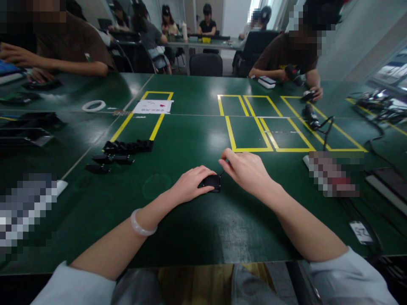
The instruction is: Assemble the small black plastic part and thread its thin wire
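Note:
Near the middle of the green table [190, 228], my left hand [192, 182] grips a small black box-shaped part [212, 183] between thumb and fingers, keeping it against the tabletop. Just to the right, my right hand [246, 167] is closed in a pinch at the part's upper right corner. A thin dark bit shows at those fingertips, too small to name. Farther left lie several small black parts [112, 159], and behind them a row of similar black pieces [129, 146].
Yellow tape outlines [252, 149] mark the table ahead. A white tape roll [93, 106] and a paper sheet [153, 106] lie at left. Blurred devices sit at both sides, with cables [377, 127] at right. Co-workers sit across the table.

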Action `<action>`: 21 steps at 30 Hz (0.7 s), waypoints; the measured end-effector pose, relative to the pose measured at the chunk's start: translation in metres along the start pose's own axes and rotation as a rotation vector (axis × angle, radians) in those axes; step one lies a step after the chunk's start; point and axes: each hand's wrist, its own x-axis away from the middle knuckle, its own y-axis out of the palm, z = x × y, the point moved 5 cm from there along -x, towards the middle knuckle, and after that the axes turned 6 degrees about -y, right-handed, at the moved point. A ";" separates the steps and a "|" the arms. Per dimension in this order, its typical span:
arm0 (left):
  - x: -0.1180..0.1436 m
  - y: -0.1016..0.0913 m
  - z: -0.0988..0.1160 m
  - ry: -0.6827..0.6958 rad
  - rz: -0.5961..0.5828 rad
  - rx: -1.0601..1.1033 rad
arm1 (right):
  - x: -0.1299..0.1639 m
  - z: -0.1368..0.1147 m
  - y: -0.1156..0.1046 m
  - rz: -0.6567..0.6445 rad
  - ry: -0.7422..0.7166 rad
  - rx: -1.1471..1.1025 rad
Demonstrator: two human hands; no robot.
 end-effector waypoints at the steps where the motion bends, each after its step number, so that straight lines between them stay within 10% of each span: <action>1: 0.000 0.000 0.000 0.001 0.002 0.003 | 0.000 0.000 0.001 -0.008 0.001 0.014; 21: 0.000 0.000 0.000 0.003 -0.004 0.006 | 0.001 -0.002 -0.002 0.060 0.010 -0.075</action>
